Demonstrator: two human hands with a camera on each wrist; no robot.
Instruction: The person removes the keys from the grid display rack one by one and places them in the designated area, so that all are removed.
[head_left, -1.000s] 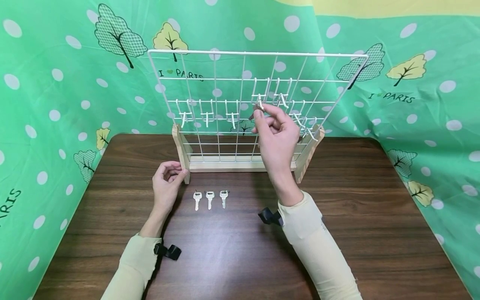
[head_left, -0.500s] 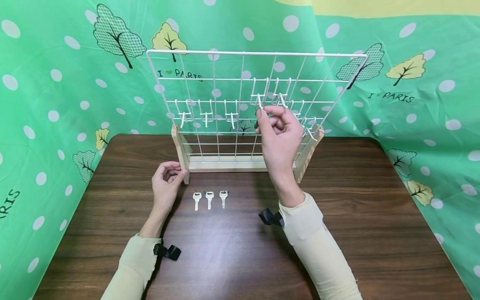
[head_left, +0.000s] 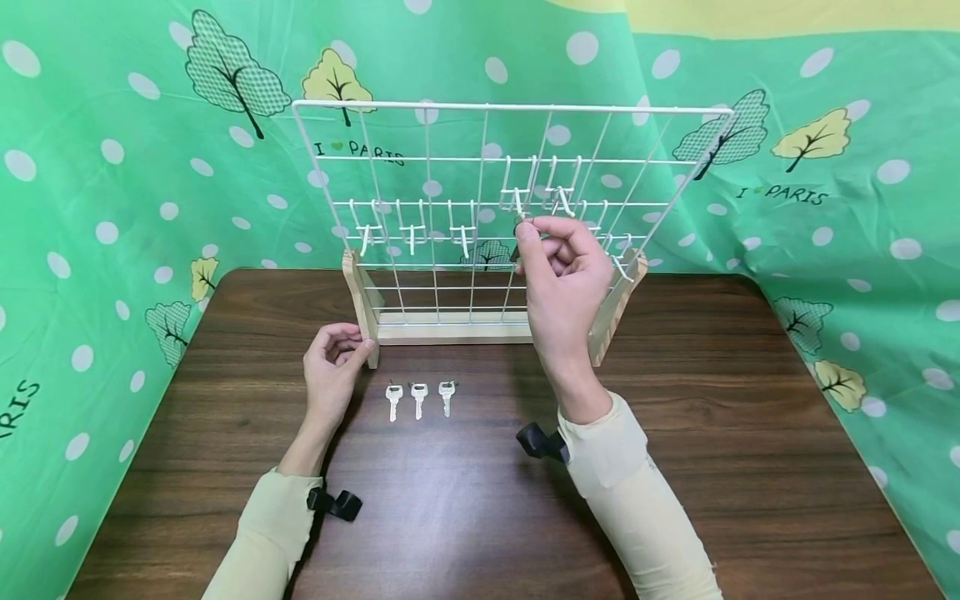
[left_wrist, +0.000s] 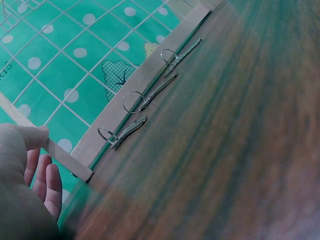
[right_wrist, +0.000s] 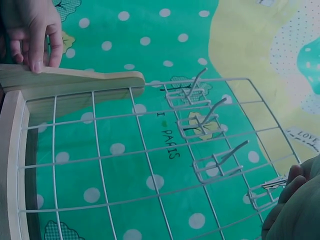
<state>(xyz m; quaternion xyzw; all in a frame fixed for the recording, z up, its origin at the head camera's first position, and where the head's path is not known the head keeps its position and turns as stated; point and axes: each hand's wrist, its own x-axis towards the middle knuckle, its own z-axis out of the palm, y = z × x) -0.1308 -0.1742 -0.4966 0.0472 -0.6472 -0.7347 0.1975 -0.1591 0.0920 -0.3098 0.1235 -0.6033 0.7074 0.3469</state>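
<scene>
Since a second ago, the right hand [head_left: 567, 287] has dropped slightly, down and to the right in the frame; the left hand [head_left: 330, 371] has stayed put, left of centre. Thumb and finger of that right hand are pinched together on a key [right_wrist: 274, 184], just by a white hook [head_left: 517, 202] in the upper middle. From the head view the key is nearly all covered by the fingertips, and I can't tell whether its ring is on the hook. The right wrist view shows more of it, poking out at lower right, though the hand is cut off there by the frame's edge. Part of the right wooden side [head_left: 618, 312] is masked by the hand too.

Over at left, the left thumb touches the left wooden side [head_left: 362, 292] of the wire rack [head_left: 486, 106], fingers bent; whether they clamp the wood I can't make out. Three more keys [head_left: 419, 402] lie in a row on the brown table [head_left: 450, 508], left of the frame's middle. Their rings are hard to see from above, but the left wrist view shows a loop [left_wrist: 124, 103] standing up on each.
</scene>
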